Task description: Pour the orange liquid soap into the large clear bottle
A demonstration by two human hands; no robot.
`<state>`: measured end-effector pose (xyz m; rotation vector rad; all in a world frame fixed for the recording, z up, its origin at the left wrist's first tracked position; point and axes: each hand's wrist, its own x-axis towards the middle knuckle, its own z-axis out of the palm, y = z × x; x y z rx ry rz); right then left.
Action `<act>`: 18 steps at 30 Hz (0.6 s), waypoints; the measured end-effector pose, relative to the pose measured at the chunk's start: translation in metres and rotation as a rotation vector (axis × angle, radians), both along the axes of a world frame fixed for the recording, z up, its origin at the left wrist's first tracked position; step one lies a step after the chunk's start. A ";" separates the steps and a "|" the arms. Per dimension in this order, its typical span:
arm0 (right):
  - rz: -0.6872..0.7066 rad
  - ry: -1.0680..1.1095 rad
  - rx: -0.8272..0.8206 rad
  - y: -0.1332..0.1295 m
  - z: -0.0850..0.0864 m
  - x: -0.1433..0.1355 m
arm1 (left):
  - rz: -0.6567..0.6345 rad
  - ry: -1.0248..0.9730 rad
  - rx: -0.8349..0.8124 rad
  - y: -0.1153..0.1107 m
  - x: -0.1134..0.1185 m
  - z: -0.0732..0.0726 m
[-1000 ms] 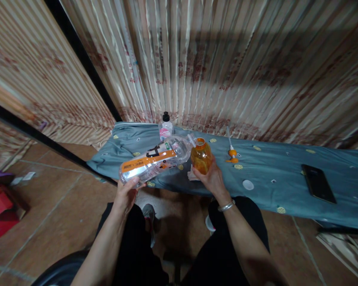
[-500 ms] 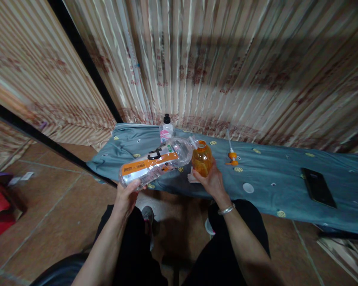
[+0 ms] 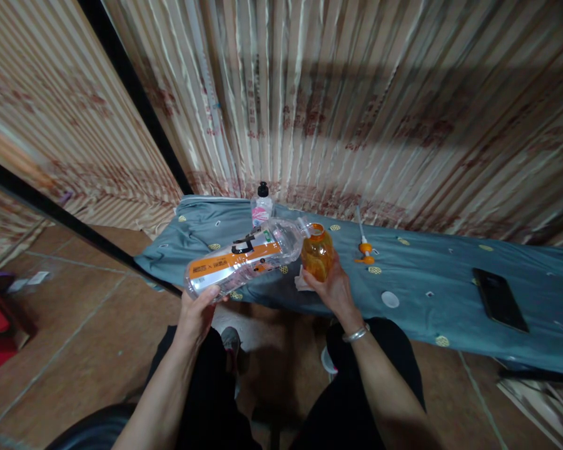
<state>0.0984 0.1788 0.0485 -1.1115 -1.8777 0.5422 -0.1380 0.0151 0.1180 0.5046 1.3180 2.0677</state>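
The person's left hand [image 3: 197, 312] has its fingers wrapped on a smooth clear bottle [image 3: 237, 261] near the base, holding it tilted so the neck reaches the mouth of a rounded, translucent amber bottle [image 3: 317, 255]. The right hand [image 3: 334, 286] curls its fingers round that, apparently steadying it above the front edge of the cloth-covered bench [image 3: 422, 269]. Whether the rims touch is hard to tell.

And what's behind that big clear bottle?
Behind the clear bottle, a black-capped bottle stands upright. Its cap and pinkish label show, with patterned cloth around; its base is covered.
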 end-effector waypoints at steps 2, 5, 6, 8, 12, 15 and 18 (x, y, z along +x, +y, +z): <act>0.000 -0.005 -0.001 0.000 0.000 0.000 | -0.008 0.025 0.017 0.000 0.000 -0.001; 0.001 -0.010 0.009 0.000 -0.001 0.001 | -0.019 0.043 0.034 0.000 0.000 -0.002; -0.001 -0.012 0.012 0.000 -0.002 0.001 | -0.020 0.045 0.038 0.000 0.000 -0.001; -0.011 -0.015 0.011 0.000 -0.002 0.001 | -0.017 0.051 0.047 0.000 0.001 0.000; -0.011 -0.008 0.006 0.000 -0.002 0.001 | 0.001 0.081 0.052 0.001 0.002 0.001; 0.000 0.000 -0.001 0.000 -0.002 0.001 | 0.005 0.107 0.043 0.001 0.002 0.001; -0.006 -0.004 -0.003 0.001 -0.003 0.001 | 0.003 0.132 0.042 0.001 0.001 0.000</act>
